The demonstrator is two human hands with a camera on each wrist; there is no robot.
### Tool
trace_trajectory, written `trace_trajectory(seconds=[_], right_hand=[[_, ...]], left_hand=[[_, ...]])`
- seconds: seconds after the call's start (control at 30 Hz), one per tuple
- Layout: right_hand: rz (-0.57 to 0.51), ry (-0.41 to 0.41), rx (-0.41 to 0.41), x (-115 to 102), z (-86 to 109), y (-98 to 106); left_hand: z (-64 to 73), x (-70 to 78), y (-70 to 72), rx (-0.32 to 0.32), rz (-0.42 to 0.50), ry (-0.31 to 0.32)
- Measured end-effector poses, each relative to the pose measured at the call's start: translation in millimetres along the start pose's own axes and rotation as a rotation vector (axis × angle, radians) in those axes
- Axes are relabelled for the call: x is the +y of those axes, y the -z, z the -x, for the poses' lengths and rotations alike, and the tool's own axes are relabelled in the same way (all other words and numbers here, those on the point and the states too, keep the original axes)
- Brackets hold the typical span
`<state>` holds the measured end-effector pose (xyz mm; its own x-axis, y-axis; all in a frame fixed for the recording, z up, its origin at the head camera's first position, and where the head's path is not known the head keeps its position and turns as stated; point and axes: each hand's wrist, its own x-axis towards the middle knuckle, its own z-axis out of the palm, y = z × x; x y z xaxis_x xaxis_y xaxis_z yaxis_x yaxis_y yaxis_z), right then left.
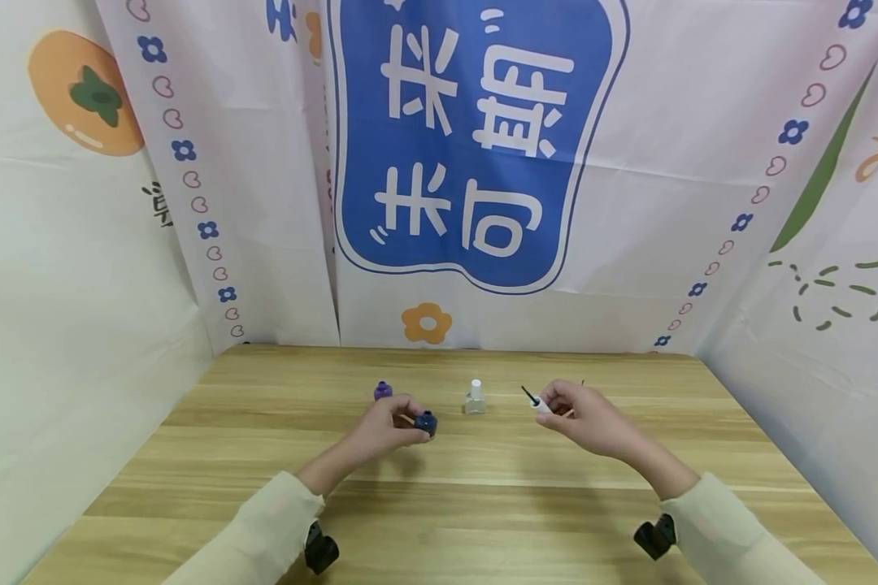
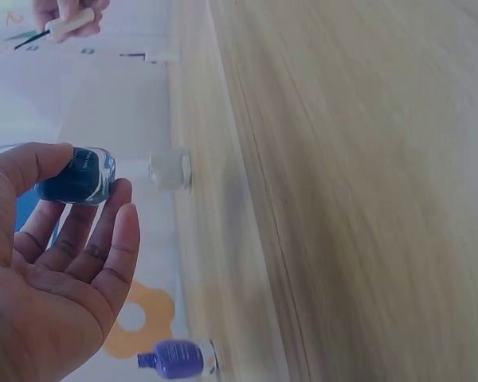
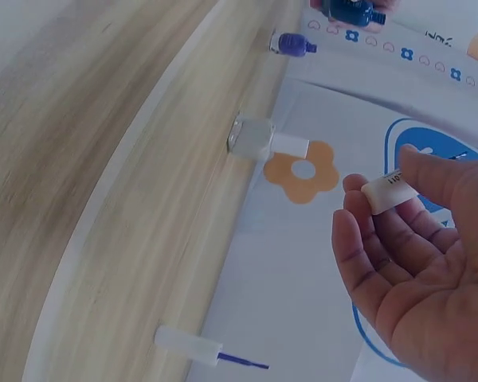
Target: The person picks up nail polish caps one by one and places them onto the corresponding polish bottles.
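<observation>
My left hand (image 1: 384, 426) pinches a dark blue nail polish bottle (image 2: 73, 177) between thumb and fingers, above the table; its neck is uncapped. In my right hand (image 1: 588, 418) is a white nail polish cap (image 3: 390, 193), with a dark brush (image 1: 530, 395) sticking out toward the left. Behind the left hand stands an uncapped purple nail polish bottle (image 1: 383, 391). Between the hands, farther back, is a clear bottle (image 1: 475, 403) with its white cap on. A second white cap (image 3: 188, 344) stands brush-up behind the right hand, which mostly hides it in the head view.
The wooden table (image 1: 439, 520) reaches back to a printed white cloth (image 1: 278, 244) hanging behind it. More cloth hangs along the left and right sides. A small black camera (image 1: 655, 536) sits at each wrist.
</observation>
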<state>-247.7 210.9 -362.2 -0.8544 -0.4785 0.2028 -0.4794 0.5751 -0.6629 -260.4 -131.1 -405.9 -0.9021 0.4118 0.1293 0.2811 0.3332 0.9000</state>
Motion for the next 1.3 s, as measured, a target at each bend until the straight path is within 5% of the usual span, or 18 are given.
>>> trace_trajectory(seconds=[0.73,1.3], right_hand=[[0.053,0.106,-0.043,-28,-17.9,-22],[0.087,0.151,-0.027,-38,-24.6,-30]], left_hand=[[-3.7,6.8,-21.9,-0.015,0.019,-0.029],[-2.7,16.1,-25.5,0.001,-0.005,-0.021]])
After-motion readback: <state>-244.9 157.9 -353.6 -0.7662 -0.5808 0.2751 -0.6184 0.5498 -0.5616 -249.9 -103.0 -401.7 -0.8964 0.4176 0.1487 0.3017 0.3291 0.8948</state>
